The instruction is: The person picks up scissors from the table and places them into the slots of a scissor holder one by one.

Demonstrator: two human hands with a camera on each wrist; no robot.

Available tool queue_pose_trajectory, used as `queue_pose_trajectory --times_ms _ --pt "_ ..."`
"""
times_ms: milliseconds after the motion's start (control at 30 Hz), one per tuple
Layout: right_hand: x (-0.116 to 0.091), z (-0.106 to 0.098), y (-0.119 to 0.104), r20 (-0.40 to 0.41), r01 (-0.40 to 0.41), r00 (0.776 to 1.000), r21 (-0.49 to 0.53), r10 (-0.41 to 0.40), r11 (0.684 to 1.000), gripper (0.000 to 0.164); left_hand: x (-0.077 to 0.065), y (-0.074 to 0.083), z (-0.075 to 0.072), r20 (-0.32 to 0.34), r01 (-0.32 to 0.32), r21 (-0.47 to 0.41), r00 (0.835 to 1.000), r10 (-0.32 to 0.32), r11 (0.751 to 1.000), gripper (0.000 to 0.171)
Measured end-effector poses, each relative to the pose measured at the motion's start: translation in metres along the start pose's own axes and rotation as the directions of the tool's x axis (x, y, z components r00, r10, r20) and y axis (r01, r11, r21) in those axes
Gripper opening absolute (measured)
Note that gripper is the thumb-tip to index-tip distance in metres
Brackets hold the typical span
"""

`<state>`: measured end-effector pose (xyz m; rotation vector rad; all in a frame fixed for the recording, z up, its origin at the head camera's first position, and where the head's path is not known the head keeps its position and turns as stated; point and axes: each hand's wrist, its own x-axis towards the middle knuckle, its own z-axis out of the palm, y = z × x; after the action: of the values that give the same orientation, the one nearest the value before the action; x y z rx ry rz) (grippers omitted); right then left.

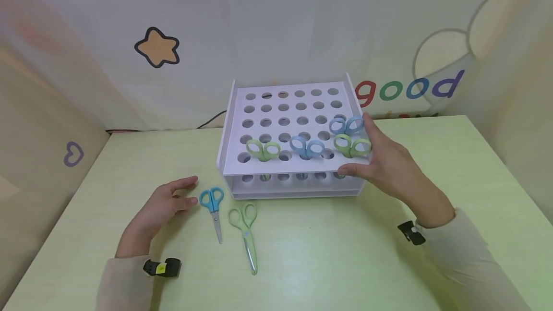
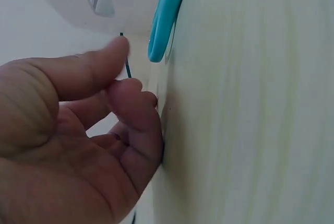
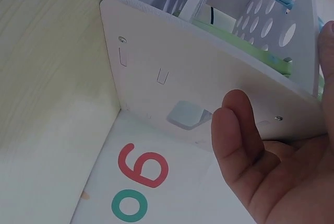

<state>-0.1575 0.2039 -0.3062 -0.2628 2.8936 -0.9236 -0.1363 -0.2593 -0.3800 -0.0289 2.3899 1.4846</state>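
Note:
A white rack (image 1: 293, 182) with rows of round holes stands at the back. Two pairs of green-handled scissors (image 1: 352, 147) and two with light-blue handles (image 1: 307, 149) stand in its holes. My right hand (image 1: 390, 164) grips the rack's right edge, thumb at the front corner and fingers along the side panel (image 3: 156, 78). On the table lie blue-handled scissors (image 1: 211, 200) and, right of them, green scissors (image 1: 244, 220). Just left of the blue pair is my left hand (image 1: 162, 205), holding nothing, its fingers loosely bent close to the table; its wrist view shows the blue handle (image 2: 164, 25) beyond the fingertips.
The light-green table (image 1: 328, 258) extends in front of the rack and to both sides. Behind it hangs a printed cloth (image 1: 276, 23) with a star and coloured letters (image 1: 410, 88). A dark cable (image 1: 211, 120) runs along the back edge, left of the rack.

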Motion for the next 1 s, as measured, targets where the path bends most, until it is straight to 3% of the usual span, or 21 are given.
queue_pose_trajectory --times_ms 167,333,433,767,1000 --pt "0.000 0.001 -0.001 0.000 0.006 1.000 0.002 -0.006 1.000 0.134 0.001 0.004 0.009 -0.028 -0.048 0.186 0.998 0.054 0.981 0.063" --pt "0.000 0.001 0.000 -0.001 0.005 1.000 0.004 -0.005 1.000 0.133 0.005 0.005 0.018 -0.037 -0.091 0.340 0.993 0.110 0.936 0.053" --pt "0.000 0.001 0.001 -0.004 0.003 1.000 0.003 -0.003 1.000 0.134 0.007 0.006 0.022 -0.051 -0.086 0.402 0.992 0.116 0.912 0.045" --pt "-0.001 0.001 0.001 -0.002 0.005 1.000 0.019 -0.005 1.000 0.134 0.003 0.010 0.022 0.004 -0.066 0.423 0.997 0.071 0.904 0.051" --pt "0.000 0.001 0.002 -0.001 0.011 1.000 0.015 -0.011 1.000 0.131 0.002 0.013 0.023 0.006 -0.057 0.446 0.998 0.060 0.893 0.040"
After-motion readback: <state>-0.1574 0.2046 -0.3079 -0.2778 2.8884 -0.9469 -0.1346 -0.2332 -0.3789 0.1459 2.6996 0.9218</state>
